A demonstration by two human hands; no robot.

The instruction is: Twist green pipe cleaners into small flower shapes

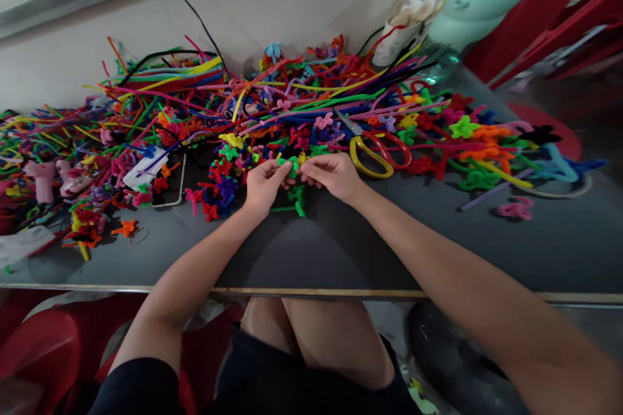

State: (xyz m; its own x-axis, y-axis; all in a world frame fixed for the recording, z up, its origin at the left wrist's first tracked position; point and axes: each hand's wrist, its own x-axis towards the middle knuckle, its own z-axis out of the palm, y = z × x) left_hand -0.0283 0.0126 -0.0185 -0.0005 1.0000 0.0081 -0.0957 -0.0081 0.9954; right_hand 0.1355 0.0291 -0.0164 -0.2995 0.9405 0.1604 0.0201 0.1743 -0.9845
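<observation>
My left hand and my right hand meet near the middle of the table, fingers pinched. Between their fingertips is a small green pipe-cleaner piece, which both hands grip from either side. Just below the fingers, more green pipe cleaner rests on the dark tabletop; whether it joins the held piece I cannot tell. Scissors with yellow and red handles lie right behind my right hand. Small flower shapes in red, blue and yellow lie beside my left hand.
A large heap of coloured pipe cleaners runs along the wall. Behind it at the right stand a white cup and a greenish bottle. A pink flower lies right, an orange one left. The table's front edge is near my lap.
</observation>
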